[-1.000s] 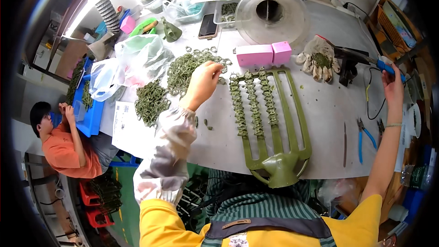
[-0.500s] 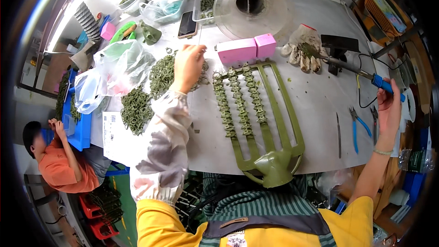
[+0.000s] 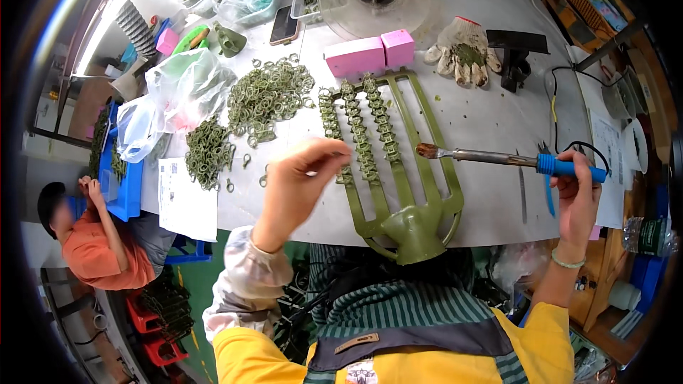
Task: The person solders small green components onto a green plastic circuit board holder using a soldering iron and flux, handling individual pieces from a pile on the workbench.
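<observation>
My right hand (image 3: 575,206) grips the blue handle of a soldering iron (image 3: 498,158). The iron lies nearly level, its browned, flattened tip over the right bars of a green wax-like frame (image 3: 420,224). Rows of small green ring-shaped pieces (image 3: 361,131) line three of the frame's bars. Just left of the frame, my left hand (image 3: 299,185) is closed in a pinch; whatever lies between thumb and fingertips is too small to make out. Beyond it spread two heaps of loose green rings, a larger heap (image 3: 267,96) and a smaller heap (image 3: 206,153).
Pink blocks (image 3: 356,58) stand against the frame's far end. A stained glove (image 3: 466,53) and a black stand (image 3: 516,57) are at the far right, pliers (image 3: 548,192) near my right hand. A clear funnel (image 3: 420,0) stands behind. A person in orange (image 3: 107,245) sits at left.
My left hand has come back from the large ring heap to the frame's left side. My right hand has swung the iron's tip from the glove toward the frame.
</observation>
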`<action>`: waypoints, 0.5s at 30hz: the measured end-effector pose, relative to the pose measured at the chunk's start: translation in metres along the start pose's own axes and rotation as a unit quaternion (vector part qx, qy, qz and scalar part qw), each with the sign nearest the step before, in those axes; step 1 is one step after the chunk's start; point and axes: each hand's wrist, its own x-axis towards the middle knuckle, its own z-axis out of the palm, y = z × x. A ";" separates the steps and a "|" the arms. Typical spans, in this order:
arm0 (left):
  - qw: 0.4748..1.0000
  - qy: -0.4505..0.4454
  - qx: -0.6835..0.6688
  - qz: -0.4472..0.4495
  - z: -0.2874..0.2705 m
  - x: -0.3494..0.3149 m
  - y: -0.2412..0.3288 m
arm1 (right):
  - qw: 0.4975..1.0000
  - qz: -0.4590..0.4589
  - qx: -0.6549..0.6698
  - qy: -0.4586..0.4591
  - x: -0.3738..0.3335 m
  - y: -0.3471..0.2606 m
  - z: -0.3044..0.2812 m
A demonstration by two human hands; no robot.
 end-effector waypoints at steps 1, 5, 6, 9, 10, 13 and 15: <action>0.999 -0.011 0.037 0.029 0.010 -0.002 0.008 | 1.000 0.001 -0.001 0.001 -0.004 0.001 0.002; 0.994 -0.013 0.091 0.062 0.041 -0.005 0.010 | 0.999 -0.005 -0.020 -0.025 -0.013 0.004 0.010; 0.994 -0.015 0.091 0.062 0.045 -0.003 0.007 | 0.999 -0.005 -0.019 -0.039 -0.014 0.004 0.012; 0.963 0.011 0.211 0.167 0.056 0.007 -0.003 | 0.998 -0.003 -0.013 -0.060 -0.013 0.009 0.012; 0.955 0.015 0.236 0.179 0.058 0.009 -0.004 | 0.998 0.004 -0.008 -0.068 -0.013 0.012 0.013; 0.940 0.018 0.275 0.203 0.064 0.011 -0.006 | 0.997 0.020 0.003 -0.077 -0.012 0.017 0.015; 0.933 0.017 0.288 0.215 0.065 0.012 -0.007 | 0.995 0.017 0.010 -0.094 -0.011 0.020 0.015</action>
